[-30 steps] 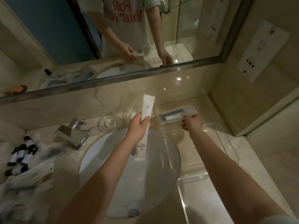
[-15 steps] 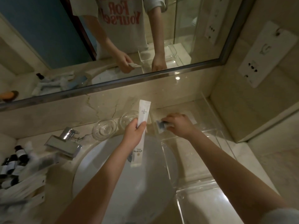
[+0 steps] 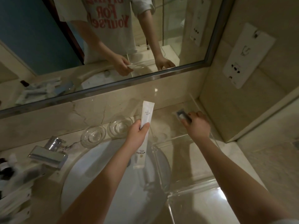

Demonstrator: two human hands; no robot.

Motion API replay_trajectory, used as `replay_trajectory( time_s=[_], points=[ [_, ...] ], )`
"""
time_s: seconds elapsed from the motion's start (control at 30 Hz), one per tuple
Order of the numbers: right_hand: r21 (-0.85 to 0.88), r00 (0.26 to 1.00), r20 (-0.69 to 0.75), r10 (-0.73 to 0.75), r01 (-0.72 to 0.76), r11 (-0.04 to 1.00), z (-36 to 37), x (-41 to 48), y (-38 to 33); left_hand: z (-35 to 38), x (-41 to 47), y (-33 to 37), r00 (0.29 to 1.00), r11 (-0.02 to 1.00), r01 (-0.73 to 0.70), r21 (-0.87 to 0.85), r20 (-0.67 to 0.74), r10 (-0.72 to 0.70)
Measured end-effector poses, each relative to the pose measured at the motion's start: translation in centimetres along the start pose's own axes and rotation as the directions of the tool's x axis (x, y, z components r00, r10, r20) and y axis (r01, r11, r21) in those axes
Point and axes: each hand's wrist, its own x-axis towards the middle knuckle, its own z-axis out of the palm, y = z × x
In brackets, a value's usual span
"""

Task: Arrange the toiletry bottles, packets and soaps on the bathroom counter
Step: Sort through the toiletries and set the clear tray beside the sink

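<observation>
The right hand [image 3: 196, 126] has carried the small dark-and-clear packet [image 3: 182, 116] from mid-air, 1 second ago, down to the back of the clear tray [image 3: 191, 189], right of centre in the frame. Its fingers are curled over the packet, pinching it low against the surface [image 3: 163, 109]. The tray walls are hard to read, so it seems to lie inside the back section, though I cannot be sure.

The left hand [image 3: 137, 135] has hardly moved. It grips the long white packet [image 3: 146, 115] around the middle, upright over the back rim of the sink [image 3: 97, 183], just right of the 2 glass dishes [image 3: 93, 137].

So 1 item is about placed and the white packet probably goes next. The heap of bottles and packets [image 3: 16, 183] at lower left is still unsorted.
</observation>
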Motion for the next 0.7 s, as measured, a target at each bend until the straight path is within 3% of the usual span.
replay_trajectory(
  time_s=[0.2,0.4,0.7],
  points=[
    [-0.039,0.995,-0.067,-0.079,0.077,0.996,0.3,-2.0,1.0,1.0,0.4,0.3,1.000,1.000,0.020,0.004,0.020,-0.020],
    [-0.002,0.993,-0.016,0.118,-0.118,0.993,0.0,0.4,0.8,1.2,0.8,0.7,1.000,1.000,0.014,-0.022,0.016,-0.013],
    [-0.019,0.989,-0.133,0.071,-0.075,0.997,-0.5,1.4,1.3,1.4,0.7,0.6,0.999,1.000,0.010,-0.012,0.050,-0.010]
  ],
)
